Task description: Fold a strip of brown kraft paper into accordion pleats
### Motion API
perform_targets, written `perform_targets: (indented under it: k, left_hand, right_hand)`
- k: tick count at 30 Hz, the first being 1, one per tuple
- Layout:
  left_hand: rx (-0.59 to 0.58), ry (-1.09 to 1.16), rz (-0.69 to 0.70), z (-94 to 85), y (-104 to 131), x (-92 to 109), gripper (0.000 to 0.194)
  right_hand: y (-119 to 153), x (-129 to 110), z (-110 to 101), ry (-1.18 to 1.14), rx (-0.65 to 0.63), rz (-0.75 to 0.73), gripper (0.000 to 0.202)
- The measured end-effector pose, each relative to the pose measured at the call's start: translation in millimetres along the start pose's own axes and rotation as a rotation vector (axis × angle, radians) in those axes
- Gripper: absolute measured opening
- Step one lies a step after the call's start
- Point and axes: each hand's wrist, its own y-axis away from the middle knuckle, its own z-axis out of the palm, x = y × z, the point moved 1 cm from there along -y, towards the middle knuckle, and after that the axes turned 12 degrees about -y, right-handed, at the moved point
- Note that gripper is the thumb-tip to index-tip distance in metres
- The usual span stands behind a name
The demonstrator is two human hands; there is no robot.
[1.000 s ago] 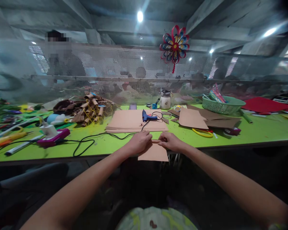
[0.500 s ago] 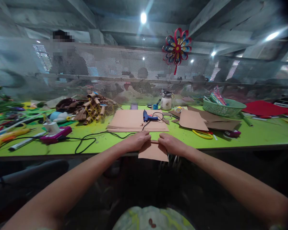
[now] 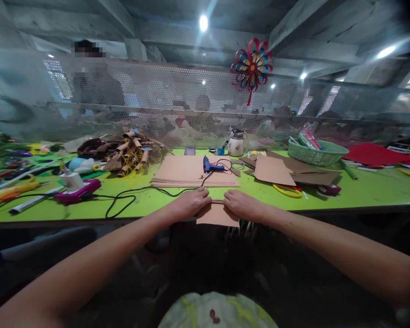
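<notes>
A small piece of brown cardboard (image 3: 217, 217) lies at the table's front edge, its near part sticking out past the edge. Its far edge is rolled or folded over. My left hand (image 3: 195, 201) grips that far edge on the left, fingers curled. On the right, my right hand (image 3: 241, 205) pinches the same edge, a short gap from the left hand. Just beyond the hands, a blue glue gun (image 3: 213, 166) rests on a stack of brown cardboard sheets (image 3: 177, 172). Its black cord runs left behind my left hand.
A purple power strip (image 3: 85, 190) with a white plug stands at left. Behind it sits a pile of brown rolled pieces (image 3: 133, 157) in yellow netting. More cardboard (image 3: 275, 171), a yellow-handled tool (image 3: 287, 191) and a green basket (image 3: 317, 154) are at right. A patterned jar (image 3: 236, 145) stands at the back.
Both hands have shifted slightly, the right one a little to the left along the cardboard's edge. They still grip the folded edge. The glue gun stays in place.
</notes>
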Motion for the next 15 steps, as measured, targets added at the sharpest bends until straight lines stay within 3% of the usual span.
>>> perform_targets:
  k: [15]
  left_hand:
    - [-0.012,0.082,-0.015,-5.1,2.5,-0.4,0.021]
  right_hand:
    - [11.8,3.4,7.4,-0.149,0.154,0.079,0.012]
